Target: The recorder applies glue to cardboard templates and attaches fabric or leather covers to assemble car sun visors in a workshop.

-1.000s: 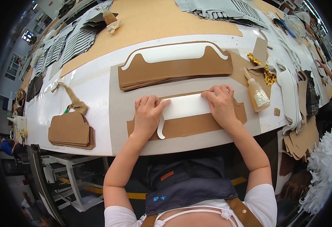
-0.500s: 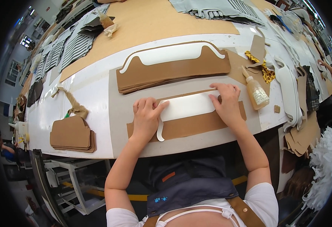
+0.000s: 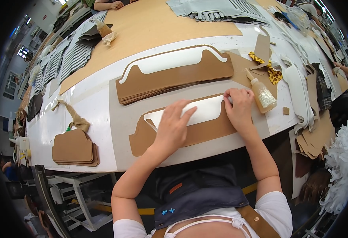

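White piece (image 3: 205, 114) lies on the brown panel (image 3: 207, 129) between your two sets of fingers, along the panel's upper edge. Your left fingers (image 3: 180, 105) are spread over its left part, thumb apart, with nothing gripped; whether they touch it is unclear. Your right fingers (image 3: 237, 93) bend together at its right end, but you cannot tell from here whether they pinch or only press it. The step in hand looks like setting the piece along that edge; its left tail, just left of your left fingers, runs inward from the panel's curve, so the next move seems to call for guiding that tail outward while the right end is held. Under both lies a grey board (image 3: 122, 139) on the white bench (image 3: 96, 99). Just beyond your fingers is a brown stack (image 3: 215, 72) topped by a second white piece (image 3: 168, 62); a glue bottle (image 3: 266, 98) stands out right of your right fingers, a smaller stack (image 3: 73, 148) well left. Farthest off, a co-worker's hand (image 3: 117, 5) rests at the bench.
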The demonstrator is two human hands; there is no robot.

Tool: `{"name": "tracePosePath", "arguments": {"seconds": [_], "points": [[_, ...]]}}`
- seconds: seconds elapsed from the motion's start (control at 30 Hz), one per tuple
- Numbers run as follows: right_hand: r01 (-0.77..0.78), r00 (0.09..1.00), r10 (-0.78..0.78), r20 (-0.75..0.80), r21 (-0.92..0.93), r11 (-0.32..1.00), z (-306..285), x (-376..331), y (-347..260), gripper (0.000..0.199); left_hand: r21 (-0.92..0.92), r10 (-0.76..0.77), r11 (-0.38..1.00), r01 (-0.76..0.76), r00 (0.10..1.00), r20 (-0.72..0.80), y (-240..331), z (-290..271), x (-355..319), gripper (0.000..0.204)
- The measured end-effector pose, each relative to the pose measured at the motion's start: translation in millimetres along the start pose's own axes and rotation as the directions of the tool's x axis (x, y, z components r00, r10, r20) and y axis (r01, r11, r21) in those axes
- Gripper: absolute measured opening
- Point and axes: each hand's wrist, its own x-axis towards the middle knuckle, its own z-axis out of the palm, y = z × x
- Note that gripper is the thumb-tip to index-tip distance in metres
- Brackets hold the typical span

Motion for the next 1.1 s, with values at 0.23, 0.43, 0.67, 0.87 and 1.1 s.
{"name": "tracePosePath", "arguments": {"seconds": [0.23,0.43,0.67,0.87,1.1], "points": [[0.017,1.0,-0.018,-0.02,-0.021,1.0,4,-3,5,0.015,-0.054,0.103,0.994,-0.098,0.99,0.099,10,50,23,0.057],[-0.176,0.984,0.17,0.045,0.21,0.962,-12,0,10,0.037,0.146,0.127,0.979,-0.143,0.985,0.113,20,62,32,0.057],[-0.341,0.94,0.281,0.194,0.498,0.798,-34,-4,18,0.055,0.21,0.122,0.966,-0.149,0.983,0.137,27,72,51,0.058],[-0.188,0.982,0.184,0.035,0.186,0.964,-43,-29,12,0.061,0.21,0.076,0.973,-0.094,0.993,0.091,32,81,58,0.058],[-0.258,0.964,0.266,-0.016,0.196,0.946,-38,-44,14,0.035,0.151,0.123,0.98,-0.128,0.992,0.042,34,90,64,0.061]]}}
